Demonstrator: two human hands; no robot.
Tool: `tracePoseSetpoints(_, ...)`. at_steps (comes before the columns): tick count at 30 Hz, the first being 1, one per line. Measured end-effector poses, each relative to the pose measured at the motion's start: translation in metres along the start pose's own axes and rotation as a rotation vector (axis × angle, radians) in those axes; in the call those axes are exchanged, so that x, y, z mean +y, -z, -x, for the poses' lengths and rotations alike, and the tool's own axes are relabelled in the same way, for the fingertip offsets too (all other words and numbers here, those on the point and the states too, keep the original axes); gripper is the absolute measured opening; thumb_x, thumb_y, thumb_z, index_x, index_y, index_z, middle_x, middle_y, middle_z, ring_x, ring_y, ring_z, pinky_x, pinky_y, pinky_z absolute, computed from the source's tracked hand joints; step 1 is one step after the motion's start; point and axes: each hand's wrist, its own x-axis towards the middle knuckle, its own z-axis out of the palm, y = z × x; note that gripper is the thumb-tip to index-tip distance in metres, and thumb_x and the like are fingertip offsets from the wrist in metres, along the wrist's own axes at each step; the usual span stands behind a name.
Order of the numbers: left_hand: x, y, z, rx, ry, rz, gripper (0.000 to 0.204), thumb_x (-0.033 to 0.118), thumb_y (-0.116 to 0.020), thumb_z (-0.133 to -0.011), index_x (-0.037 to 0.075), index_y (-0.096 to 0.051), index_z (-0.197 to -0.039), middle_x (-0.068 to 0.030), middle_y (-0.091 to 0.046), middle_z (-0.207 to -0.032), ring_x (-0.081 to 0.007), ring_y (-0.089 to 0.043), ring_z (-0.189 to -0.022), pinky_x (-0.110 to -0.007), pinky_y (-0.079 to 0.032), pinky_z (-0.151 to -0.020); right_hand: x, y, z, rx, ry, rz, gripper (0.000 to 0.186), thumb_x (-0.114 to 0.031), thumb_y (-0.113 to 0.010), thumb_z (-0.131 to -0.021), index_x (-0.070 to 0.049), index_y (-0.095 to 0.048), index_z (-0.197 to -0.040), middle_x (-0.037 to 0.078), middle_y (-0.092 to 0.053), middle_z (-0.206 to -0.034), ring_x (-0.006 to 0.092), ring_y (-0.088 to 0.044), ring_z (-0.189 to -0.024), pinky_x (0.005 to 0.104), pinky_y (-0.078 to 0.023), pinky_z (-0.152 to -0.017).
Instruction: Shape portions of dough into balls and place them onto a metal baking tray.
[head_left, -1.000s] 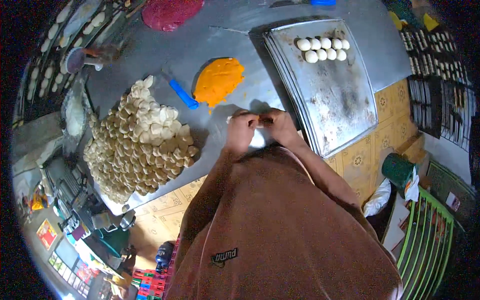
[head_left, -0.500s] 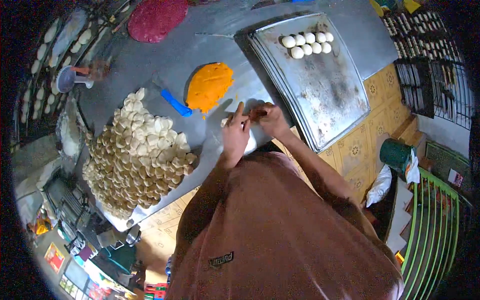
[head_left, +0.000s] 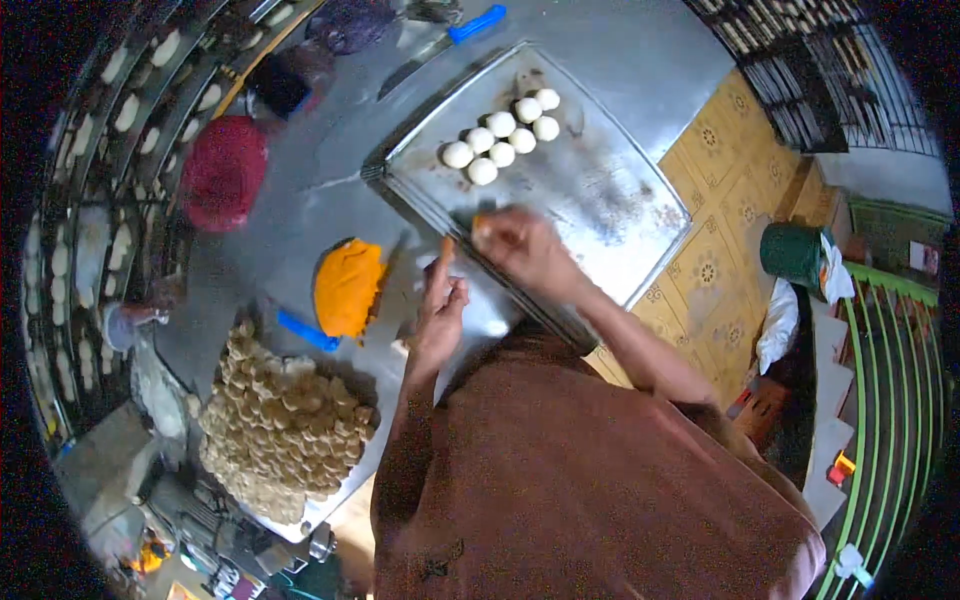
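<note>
My left hand (head_left: pixel 437 315) is over the steel table with index finger stretched out and other fingers bent, nothing visible held. My blurred right hand (head_left: pixel 525 250) has fingers closed on a small item I cannot make out, at the edge of the stacked metal trays (head_left: pixel 630 190). Several white dough balls (head_left: pixel 500 124) sit in rows on the top tray. Left of my hands lie an orange paste mound (head_left: pixel 345 285) and a blue-handled tool (head_left: pixel 305 328). Below these is a large heap of pale dough rounds (head_left: pixel 285 420).
A magenta mound (head_left: pixel 225 172) and a blue-handled knife (head_left: pixel 475 25) lie on the steel table (head_left: pixel 630 55). Loaded racks (head_left: pixel 125 115) stand left; more racks (head_left: pixel 820 90) top right. A green bin (head_left: pixel 790 250), white sack (head_left: pixel 778 325) and green railing (head_left: pixel 880 420) are at right.
The view has swung toward the right. My right hand has moved away from my left hand to the trays' edge; my left hand's index finger stays extended.
</note>
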Motion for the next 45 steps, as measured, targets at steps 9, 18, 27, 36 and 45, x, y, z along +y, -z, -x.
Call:
tracePoseSetpoints(9,-0.033,0.034,0.022,0.289,-0.041,-0.094,0.033,0.012,-0.058,-0.099,0.006,-0.060,-0.131,-0.0042,-0.066,-0.109,-0.0101,-0.060,-0.083,-0.025,-0.052,-0.074,0.097,0.138,-0.122,0.154,-0.161,0.393,0.027,-0.019,-0.069,-0.086,0.000,-0.072,-0.104,0.021,-0.071,-0.093,0.0284,-0.069,-0.077,0.0380,-0.053,-0.074)
tracePoseSetpoints(18,-0.089,0.085,0.095,0.243,-0.170,-0.687,0.041,0.015,-0.077,-0.081,0.004,-0.060,-0.117,-0.0178,-0.058,-0.124,-0.0358,-0.059,-0.113,-0.044,-0.054,-0.089,0.037,0.053,-0.059,0.362,-0.145,0.104,0.030,-0.018,-0.062,-0.097,0.000,-0.064,-0.121,0.017,-0.069,-0.096,0.0273,-0.065,-0.081,0.0374,-0.053,-0.071)
tracePoseSetpoints(27,-0.090,0.097,0.123,0.219,0.006,-0.094,0.039,0.019,-0.073,-0.088,0.002,-0.061,-0.121,-0.0079,-0.070,-0.101,-0.0235,-0.068,-0.094,-0.033,-0.056,-0.083,-0.009,-0.169,-0.018,0.041,0.456,0.413,0.030,-0.011,-0.071,-0.083,-0.006,-0.070,-0.113,0.010,-0.065,-0.103,0.0306,-0.062,-0.088,0.0386,-0.054,-0.076)
tracePoseSetpoints(36,-0.105,0.122,0.168,0.389,0.148,0.243,0.036,0.018,-0.066,-0.096,0.000,-0.062,-0.126,-0.0074,-0.070,-0.100,-0.0145,-0.064,-0.100,-0.032,-0.054,-0.087,0.014,-0.185,-0.045,-0.111,0.610,0.575,0.020,-0.014,-0.071,-0.080,-0.009,-0.071,-0.099,0.006,-0.064,-0.097,0.0306,-0.061,-0.091,0.0406,-0.055,-0.072)
tracePoseSetpoints(45,-0.096,0.107,0.106,0.546,0.222,0.538,0.037,0.017,-0.069,-0.094,-0.006,-0.063,-0.123,-0.0081,-0.069,-0.112,-0.0174,-0.066,-0.100,-0.037,-0.056,-0.087,-0.017,-0.156,-0.043,-0.885,-0.583,-0.151,0.026,-0.032,-0.066,-0.095,-0.009,-0.072,-0.106,0.003,-0.071,-0.088,0.0095,-0.061,-0.070,0.0258,-0.051,-0.059)
